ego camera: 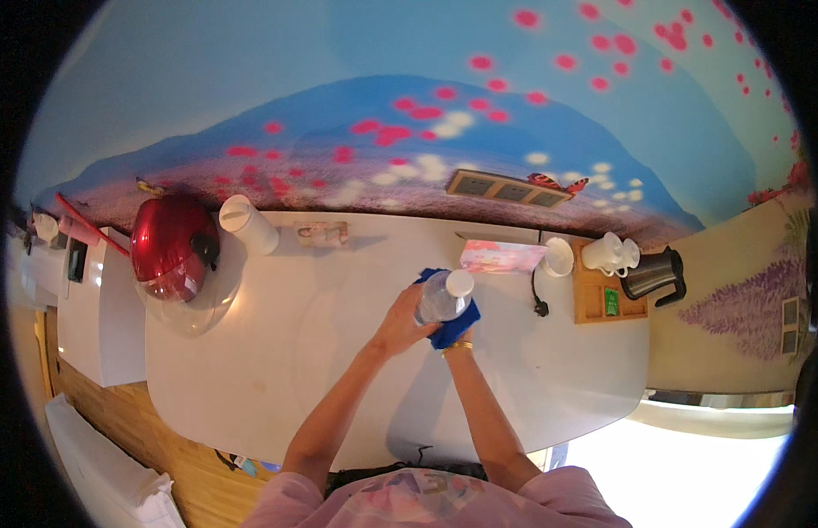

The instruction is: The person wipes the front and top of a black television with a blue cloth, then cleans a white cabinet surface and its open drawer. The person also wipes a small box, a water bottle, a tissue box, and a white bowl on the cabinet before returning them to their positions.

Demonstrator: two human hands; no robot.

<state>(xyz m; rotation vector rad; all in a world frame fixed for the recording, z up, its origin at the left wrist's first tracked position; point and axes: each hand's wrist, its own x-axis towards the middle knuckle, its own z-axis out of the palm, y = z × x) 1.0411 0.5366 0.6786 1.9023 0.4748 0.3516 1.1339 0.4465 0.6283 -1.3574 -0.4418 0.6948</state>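
Note:
Above the white table, my left hand grips a clear plastic bottle with a white cap, which stands roughly upright and points up toward the camera. A blue cloth is bunched behind and below the bottle. My right hand, with gold bangles at its wrist, holds this cloth against the bottle's right side. Most of the right hand's fingers are hidden by the cloth and bottle. Whether the bottle's base touches the table cannot be seen.
A red helmet with a clear visor, a white canister and a small printed packet stand left. Rightward are a pink box, a white cup, a black plug, a wooden tray with white mugs and an electric kettle.

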